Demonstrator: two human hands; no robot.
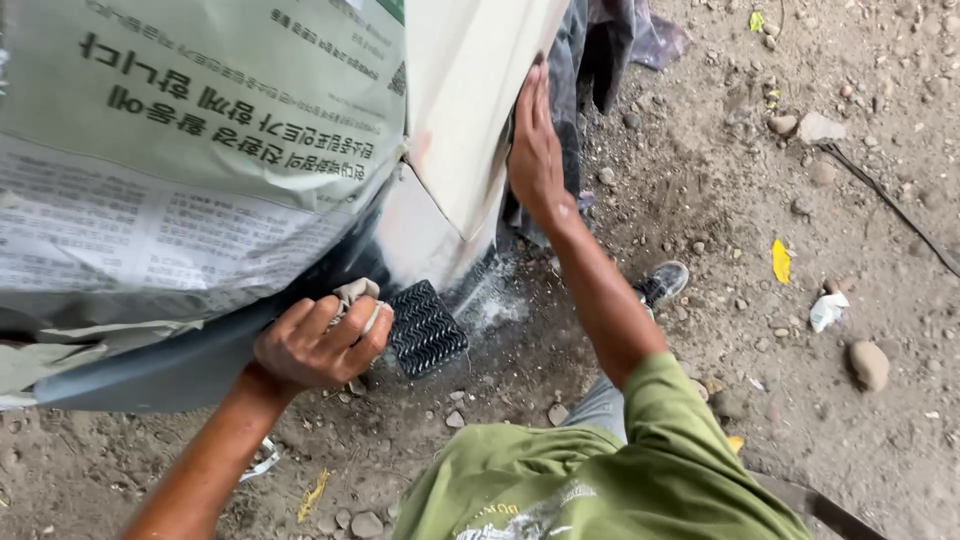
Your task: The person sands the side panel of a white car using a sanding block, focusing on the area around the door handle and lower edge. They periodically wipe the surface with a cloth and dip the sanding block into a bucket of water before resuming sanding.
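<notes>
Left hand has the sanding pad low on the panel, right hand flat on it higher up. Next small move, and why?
Probably a short stroke of the left hand and its black ridged sanding pad up onto the pale patch just above. The pad sits at that patch's lower edge, pale dust lies beside it, and the right hand lies flat against the cream panel. Newspaper masking covers the surface to the left.

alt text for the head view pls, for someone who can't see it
Seen from above, a person's left hand presses a crumpled rag and a black ribbed pad against a cream panel masked with newspaper. The right hand lies flat on the panel's edge, over stony dirt ground.
</notes>
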